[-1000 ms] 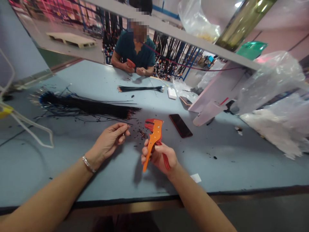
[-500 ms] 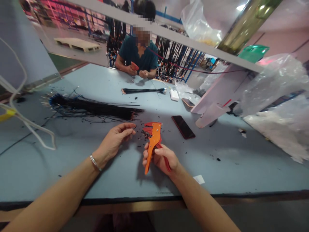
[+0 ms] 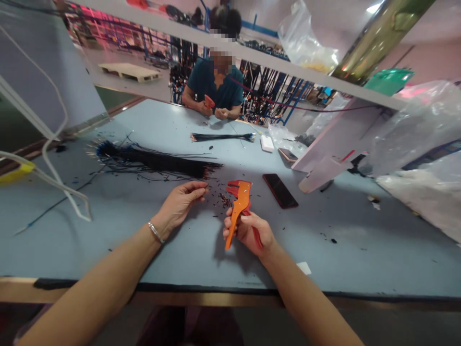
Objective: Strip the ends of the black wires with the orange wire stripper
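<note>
My right hand is wrapped round the handles of an orange and red wire stripper, whose red jaws point up and to the left. To its left, my left hand is closed in a pinch, with what looks like the end of a thin black wire at its fingertips. Most of that wire is hidden or too thin to follow. The pinch and the jaws are apart. Small black scraps lie between them on the table. Beyond my left hand rests a large bundle of black wires, copper-coloured ends to the right.
A blue-grey table carries a dark phone, a smaller wire bundle, a white box and a cup. Across it sits a person holding a red tool. White cables hang at left; plastic bags stand right.
The view has shifted, so the scene sits farther right. The stripper's jaws look closer together than before. Both hands keep their grips and stay apart.
</note>
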Tool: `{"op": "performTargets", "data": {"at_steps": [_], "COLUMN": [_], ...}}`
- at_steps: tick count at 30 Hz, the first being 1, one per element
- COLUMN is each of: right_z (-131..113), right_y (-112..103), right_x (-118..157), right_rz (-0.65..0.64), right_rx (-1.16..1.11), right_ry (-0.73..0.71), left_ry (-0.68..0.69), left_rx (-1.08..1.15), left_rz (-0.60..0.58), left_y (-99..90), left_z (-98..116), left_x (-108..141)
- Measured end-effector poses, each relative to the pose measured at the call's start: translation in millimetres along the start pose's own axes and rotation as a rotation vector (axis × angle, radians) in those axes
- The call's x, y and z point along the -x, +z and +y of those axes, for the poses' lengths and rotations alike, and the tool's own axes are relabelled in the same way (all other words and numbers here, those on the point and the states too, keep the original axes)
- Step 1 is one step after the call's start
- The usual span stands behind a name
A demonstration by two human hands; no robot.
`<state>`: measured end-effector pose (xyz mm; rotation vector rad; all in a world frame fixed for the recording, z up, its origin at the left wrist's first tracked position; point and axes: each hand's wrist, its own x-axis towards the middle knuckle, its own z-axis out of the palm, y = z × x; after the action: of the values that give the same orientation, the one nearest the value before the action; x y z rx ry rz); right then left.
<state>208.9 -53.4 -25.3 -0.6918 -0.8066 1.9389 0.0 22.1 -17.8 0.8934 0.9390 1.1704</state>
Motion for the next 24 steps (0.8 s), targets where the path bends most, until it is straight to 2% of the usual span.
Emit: {"op": "performTargets", "data": {"at_steps": [13, 24], "right_z": [4.6, 5.2], "right_y": [-1.9, -3.9], "right_x": [0.1, -4.5], "right_rz": [-0.061, -0.084], "right_rx": [0.032, -0.016], "right_ry": [0.009, -0.006], "left_ry": [0.044, 0.054], "left_rx": [0.175, 0.034], "left_rz": [0.017, -0.071], "left_y": [2.8, 1.6], "left_z": [-0.9, -0.6], "left_x": [-1.2, 3.2]}}
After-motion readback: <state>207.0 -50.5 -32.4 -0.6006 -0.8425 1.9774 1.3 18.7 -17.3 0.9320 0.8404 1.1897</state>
